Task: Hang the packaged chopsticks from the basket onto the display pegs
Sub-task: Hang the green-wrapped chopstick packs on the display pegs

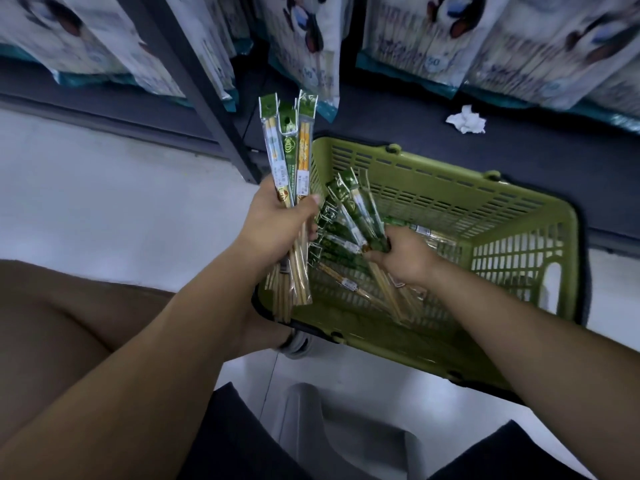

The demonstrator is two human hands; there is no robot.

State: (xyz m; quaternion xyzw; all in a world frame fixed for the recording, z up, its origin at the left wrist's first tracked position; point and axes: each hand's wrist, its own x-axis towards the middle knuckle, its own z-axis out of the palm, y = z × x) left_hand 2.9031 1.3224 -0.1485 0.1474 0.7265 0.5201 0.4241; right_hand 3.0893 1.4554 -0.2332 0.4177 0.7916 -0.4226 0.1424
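Gripping three chopstick packs [289,147] in a fan, the left hand [277,220] holds them upright over the left side of the green basket [485,202], thumb curled across their fronts, green header cards on top. The right hand [403,254] reaches inside the basket, fingers curled round a bunch [349,209] of more packs that tilts up and to the left. Loose packs [349,285] lie on the basket bottom beneath it. The basket sits on the floor [104,185] against a dark shelf base [519,150]. A crumpled tissue [465,120] lies on that base, below hanging bags [433,39].
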